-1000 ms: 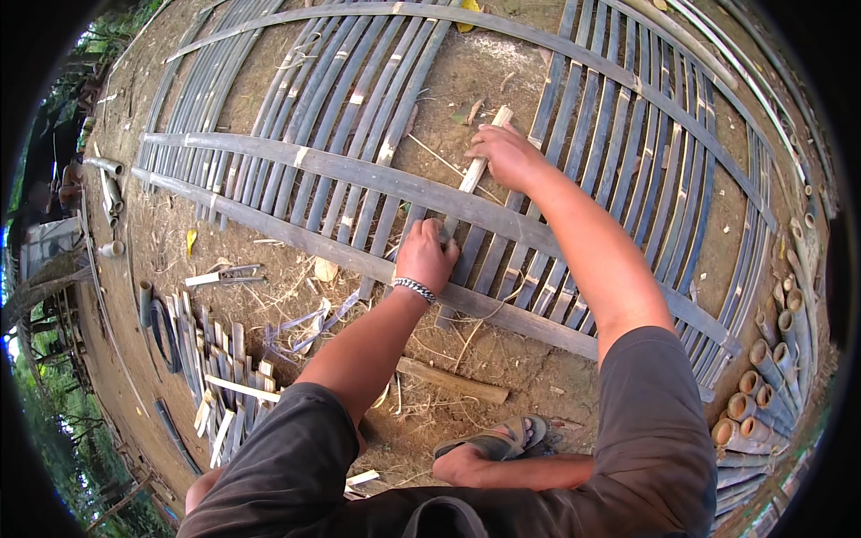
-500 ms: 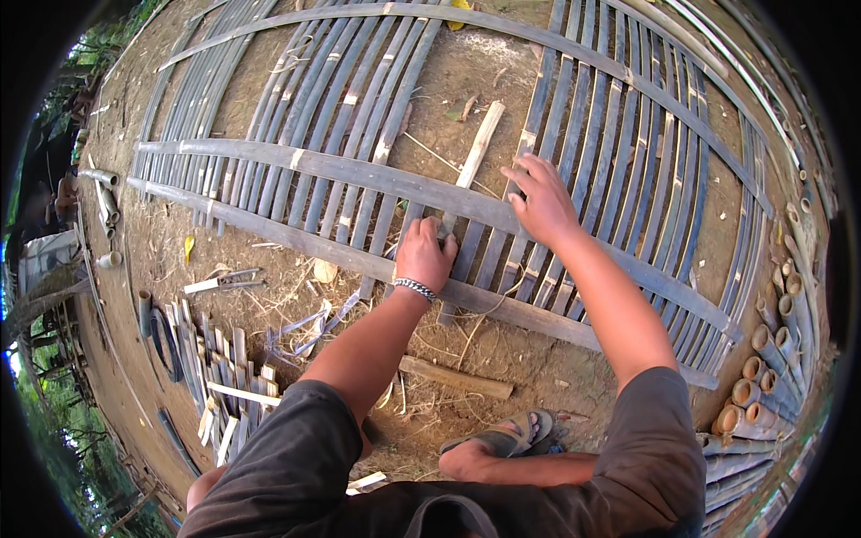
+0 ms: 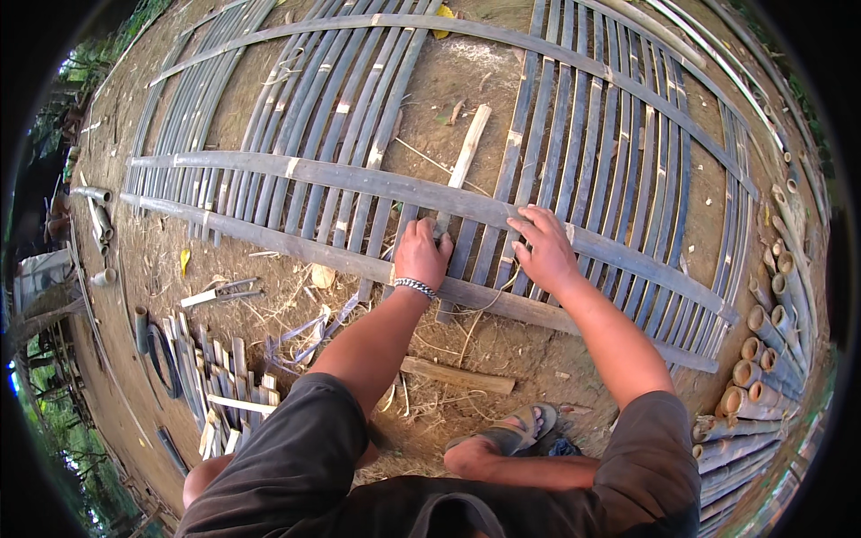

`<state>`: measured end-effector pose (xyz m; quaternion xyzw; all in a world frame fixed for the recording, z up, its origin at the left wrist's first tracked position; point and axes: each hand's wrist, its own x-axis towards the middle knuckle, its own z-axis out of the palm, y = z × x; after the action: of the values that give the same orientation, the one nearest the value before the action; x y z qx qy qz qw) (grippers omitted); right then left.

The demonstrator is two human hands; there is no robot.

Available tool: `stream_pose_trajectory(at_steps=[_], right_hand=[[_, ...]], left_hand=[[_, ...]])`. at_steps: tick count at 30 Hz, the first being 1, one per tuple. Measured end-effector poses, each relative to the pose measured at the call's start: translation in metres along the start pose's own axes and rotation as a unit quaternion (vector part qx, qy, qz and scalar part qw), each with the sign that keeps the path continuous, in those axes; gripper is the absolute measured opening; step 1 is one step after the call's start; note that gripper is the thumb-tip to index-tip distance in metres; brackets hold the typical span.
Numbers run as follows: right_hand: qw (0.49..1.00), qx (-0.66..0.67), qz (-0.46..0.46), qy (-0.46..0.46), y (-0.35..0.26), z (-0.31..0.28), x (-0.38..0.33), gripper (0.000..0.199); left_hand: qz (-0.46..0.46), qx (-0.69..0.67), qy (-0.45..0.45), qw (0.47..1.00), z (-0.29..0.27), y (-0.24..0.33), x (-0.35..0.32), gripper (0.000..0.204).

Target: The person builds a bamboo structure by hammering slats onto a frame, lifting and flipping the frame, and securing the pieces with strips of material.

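A panel of split-bamboo slats lies on the ground in front of me, crossed by long flat bamboo rails [image 3: 377, 181]. My left hand [image 3: 421, 255], with a braided bracelet at its wrist, is closed around a bamboo slat between the two nearer rails; the fingertips are partly hidden. To its right, my right hand [image 3: 545, 249] rests against the upper of these rails, fingers and thumb apart, with nothing visible between them. A pale split-bamboo strip [image 3: 470, 148] sticks out beyond the rail, between the hands, into the gap in the slats.
Split bamboo pieces [image 3: 229, 368] are piled at the lower left beside a dark coil [image 3: 164, 359]. Cut bamboo poles [image 3: 762, 394] are stacked at the right. A wooden piece [image 3: 457, 375] lies near my sandalled foot [image 3: 516, 430]. Plastic strips and shavings litter the dirt.
My right hand has moved down and slightly closer to my left hand, from above the rail onto it. My left hand stays at the same slat. The view has shifted slightly.
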<state>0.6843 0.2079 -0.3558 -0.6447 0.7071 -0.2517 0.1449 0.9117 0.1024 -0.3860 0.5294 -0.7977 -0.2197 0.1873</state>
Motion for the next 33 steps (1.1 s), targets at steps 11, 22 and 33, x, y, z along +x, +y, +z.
stream_pose_trajectory(at_steps=[11,22,33], right_hand=[[0.999,-0.038,0.014,-0.028,-0.010,-0.010,-0.027,0.042],[0.985,-0.108,0.038,-0.129,-0.011,-0.081,-0.079,0.045],[0.972,-0.085,0.114,-0.188,-0.029,-0.105,-0.176,0.048]], left_hand=[[-0.010,-0.017,-0.007,1.000,-0.005,-0.002,-0.003,0.040],[0.076,-0.019,-0.010,0.997,-0.044,-0.031,-0.052,0.051],[0.335,-0.391,0.122,0.849,-0.215,0.070,-0.018,0.041]])
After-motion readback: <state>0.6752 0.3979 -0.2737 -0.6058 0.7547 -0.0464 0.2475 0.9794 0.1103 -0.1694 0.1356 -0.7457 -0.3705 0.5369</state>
